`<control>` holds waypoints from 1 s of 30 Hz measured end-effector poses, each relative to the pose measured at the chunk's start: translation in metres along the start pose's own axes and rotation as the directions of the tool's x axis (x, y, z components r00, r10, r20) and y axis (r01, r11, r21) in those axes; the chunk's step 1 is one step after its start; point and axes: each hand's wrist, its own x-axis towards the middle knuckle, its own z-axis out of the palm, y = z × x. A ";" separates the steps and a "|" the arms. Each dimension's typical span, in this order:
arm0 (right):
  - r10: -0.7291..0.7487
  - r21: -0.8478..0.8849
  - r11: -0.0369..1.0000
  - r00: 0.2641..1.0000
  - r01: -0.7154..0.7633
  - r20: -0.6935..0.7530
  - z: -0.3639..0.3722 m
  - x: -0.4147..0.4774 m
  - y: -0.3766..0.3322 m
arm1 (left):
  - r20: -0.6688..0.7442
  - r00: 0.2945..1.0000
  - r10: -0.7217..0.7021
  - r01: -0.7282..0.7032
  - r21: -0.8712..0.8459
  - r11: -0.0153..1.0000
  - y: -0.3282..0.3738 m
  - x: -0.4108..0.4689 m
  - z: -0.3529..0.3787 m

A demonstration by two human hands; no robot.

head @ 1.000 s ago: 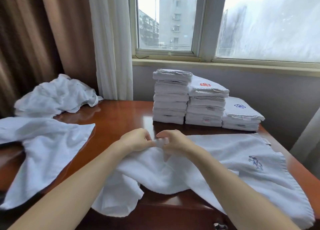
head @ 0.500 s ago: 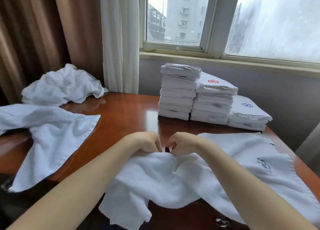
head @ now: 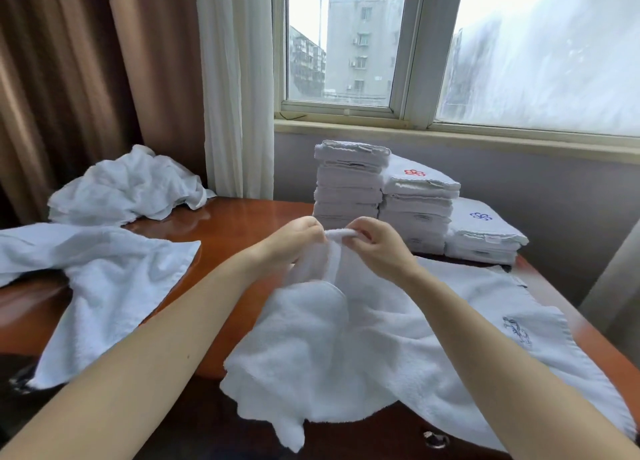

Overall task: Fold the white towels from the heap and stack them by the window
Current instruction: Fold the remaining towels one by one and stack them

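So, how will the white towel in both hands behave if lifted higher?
Probably floppy: the towel hangs in soft folds below the left hand and right hand. It looks thick, so perhaps a little heavy. Its fluffy surface likely will not slip.

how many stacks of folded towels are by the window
3: a tall stack on the left, a middle stack with a red emblem, a low stack on the right with a blue emblem. More could hide behind.
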 end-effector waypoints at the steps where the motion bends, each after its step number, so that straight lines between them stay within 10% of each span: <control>1: -0.028 0.060 0.998 0.996 0.033 -0.084 -0.004 0.003 -0.007 | 0.011 1.000 -0.003 0.004 -0.105 0.994 0.007 0.000 -0.002; 7: -0.077 0.237 0.955 0.917 0.180 -0.391 -0.028 0.011 -0.035 | 0.276 0.959 0.055 0.120 -0.580 0.806 0.031 0.005 -0.015; 15: 0.010 0.289 0.948 0.899 0.130 -0.437 -0.052 0.003 -0.034 | 0.222 0.973 0.067 -0.049 -0.088 0.995 0.061 -0.016 -0.025; 30: -0.157 0.085 0.960 0.762 0.267 -0.628 -0.058 -0.006 -0.065 | -0.347 0.888 0.303 -0.086 0.521 0.849 0.126 -0.070 -0.089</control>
